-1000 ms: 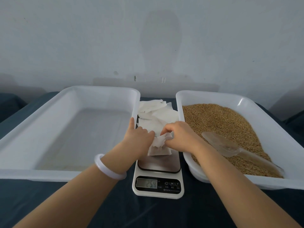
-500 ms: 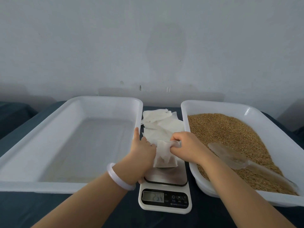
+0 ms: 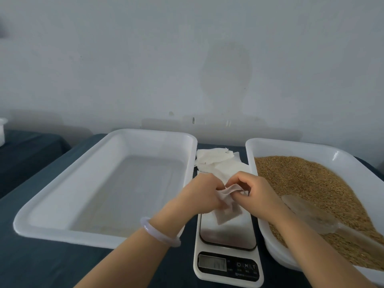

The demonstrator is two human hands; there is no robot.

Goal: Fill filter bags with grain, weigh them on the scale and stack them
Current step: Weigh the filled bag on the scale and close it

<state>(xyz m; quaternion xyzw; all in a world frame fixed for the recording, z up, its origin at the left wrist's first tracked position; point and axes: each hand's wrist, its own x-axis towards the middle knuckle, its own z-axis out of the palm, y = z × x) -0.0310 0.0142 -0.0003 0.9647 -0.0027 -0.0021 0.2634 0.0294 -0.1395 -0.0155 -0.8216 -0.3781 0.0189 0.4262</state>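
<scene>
Two hands meet over the scale: the left hand and the right hand each pinch the crumpled top edge of one bag, fingers clamped on the paper. The bag hangs above the scale's plate, its lower part darker, seemingly with grain inside. Whether its corner touches the plate I cannot tell.

This looks like closing the mouth. To do it well, I would keep the bag upright, fold the edge flat and tight, then let go fully so the scale reads only the bag. The display is too blurred to read.

Behind the scale lies a pile of spare bags. Left of the scale stands a white tray. Right of it, a second tray holds grain and a clear scoop. Both tray rims sit just beside the scale and leave the hands little room.
</scene>
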